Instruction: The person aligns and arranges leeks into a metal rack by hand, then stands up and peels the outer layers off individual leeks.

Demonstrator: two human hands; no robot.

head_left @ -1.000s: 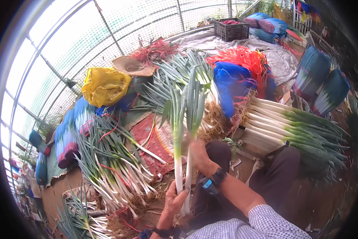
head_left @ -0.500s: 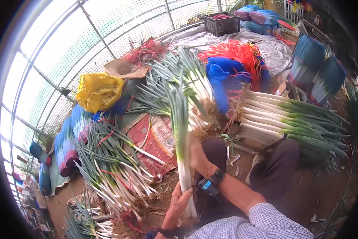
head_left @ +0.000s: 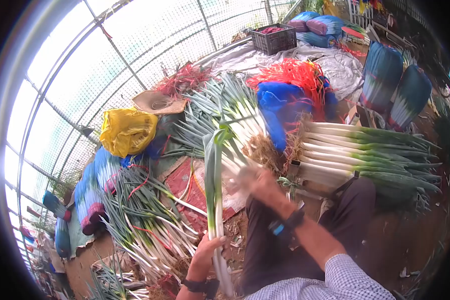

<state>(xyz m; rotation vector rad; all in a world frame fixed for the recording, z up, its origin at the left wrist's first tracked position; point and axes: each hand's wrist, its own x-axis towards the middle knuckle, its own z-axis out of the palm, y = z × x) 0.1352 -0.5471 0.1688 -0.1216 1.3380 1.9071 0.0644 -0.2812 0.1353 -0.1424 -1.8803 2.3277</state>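
My left hand [head_left: 205, 254] is wrapped round the white stems of a few leeks [head_left: 213, 200], which stand upright before me with their green leaves on top. Blurred by motion, my right hand [head_left: 260, 185] is to the right of those leeks, near the roots of a leek pile [head_left: 235, 102]; what it holds, if anything, cannot be made out. To the right, trimmed leeks [head_left: 335, 145] lie in a row with white ends towards me. More loose leeks [head_left: 145, 220] are heaped at the left.
Blue netting [head_left: 282, 102] and red ties [head_left: 297, 77] lie ahead. A yellow bag [head_left: 128, 131] and a straw hat [head_left: 157, 102] are at the left. Wrapped bundles [head_left: 382, 72] stand at the right. A black crate [head_left: 273, 40] is at the back.
My right hand has moved away from the held leeks, up and to the right. My left hand and its leeks have shifted left and lower, and fewer leaves show above it.
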